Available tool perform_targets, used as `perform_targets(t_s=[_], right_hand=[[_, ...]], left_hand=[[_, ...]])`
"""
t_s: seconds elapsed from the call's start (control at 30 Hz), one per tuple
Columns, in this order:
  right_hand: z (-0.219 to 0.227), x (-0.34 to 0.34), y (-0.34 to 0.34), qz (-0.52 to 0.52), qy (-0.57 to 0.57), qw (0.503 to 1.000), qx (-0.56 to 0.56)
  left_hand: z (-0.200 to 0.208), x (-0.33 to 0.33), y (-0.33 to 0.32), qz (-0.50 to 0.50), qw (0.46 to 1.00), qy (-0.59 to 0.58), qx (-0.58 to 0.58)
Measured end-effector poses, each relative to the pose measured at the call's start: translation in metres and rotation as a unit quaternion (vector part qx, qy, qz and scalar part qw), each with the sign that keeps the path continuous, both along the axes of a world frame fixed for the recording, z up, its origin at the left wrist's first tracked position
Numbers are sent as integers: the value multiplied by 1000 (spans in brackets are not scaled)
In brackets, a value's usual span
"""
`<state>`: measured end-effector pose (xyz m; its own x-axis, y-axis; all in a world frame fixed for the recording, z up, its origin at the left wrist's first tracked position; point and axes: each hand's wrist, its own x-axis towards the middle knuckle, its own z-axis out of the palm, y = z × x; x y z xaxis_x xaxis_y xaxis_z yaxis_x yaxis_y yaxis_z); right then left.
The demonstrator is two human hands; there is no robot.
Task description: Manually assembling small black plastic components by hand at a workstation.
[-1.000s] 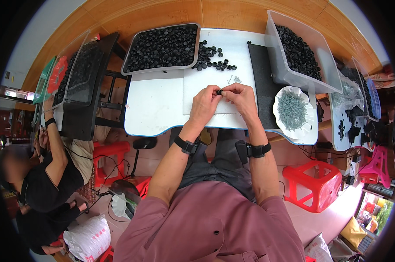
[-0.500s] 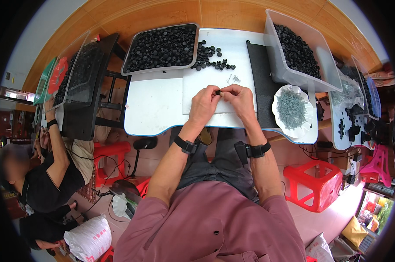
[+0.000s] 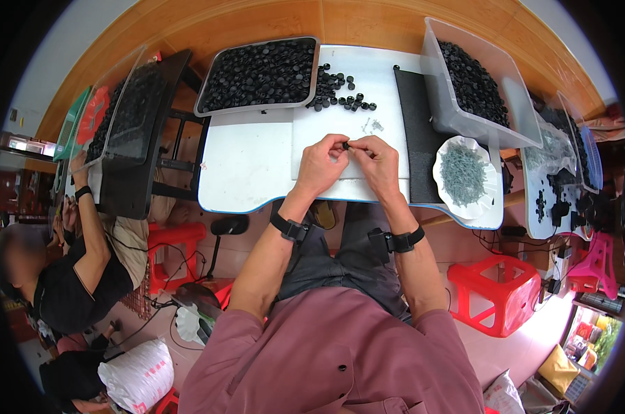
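Between the fingertips of my left hand is a small black round cap, held just above the white work sheet. My right hand meets it from the other side, thumb and forefinger pinched together at the cap. Anything tiny inside that right pinch is hidden by the fingers. Just beyond my hands lie a few thin pale pieces. Farther off, several loose black caps are scattered beside a metal tray heaped with more of them.
A clear plastic bin of black caps stands at the right back, over a dark mat. Near it, a white scalloped dish holds thin grey-green pieces. Red stools stand on the floor. At left, another person sits by a black table.
Both hands stay together at the black cap, with only slight finger movement. The whole view has shifted a little.
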<state>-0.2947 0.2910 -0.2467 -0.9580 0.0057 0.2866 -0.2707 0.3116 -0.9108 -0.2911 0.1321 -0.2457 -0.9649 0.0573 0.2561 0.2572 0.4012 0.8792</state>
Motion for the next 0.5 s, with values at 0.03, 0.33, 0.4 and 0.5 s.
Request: perform_targets(t_s=[0.03,0.33,0.4,0.5], right_hand=[[2,1,1,1,0,1000,0],[4,-1,4,46,57,997,-6],[1,-4,7,60,40,997,-9],[-3,-3,7,45,-9,996,-73]], left_hand=[[4,0,-1,1,1000,0,0],[5,-6,-8,-37,987,-119,104],[7,-7,-7,-35,984,-126,118],[10,-6,-4,-42,983,-133,122]])
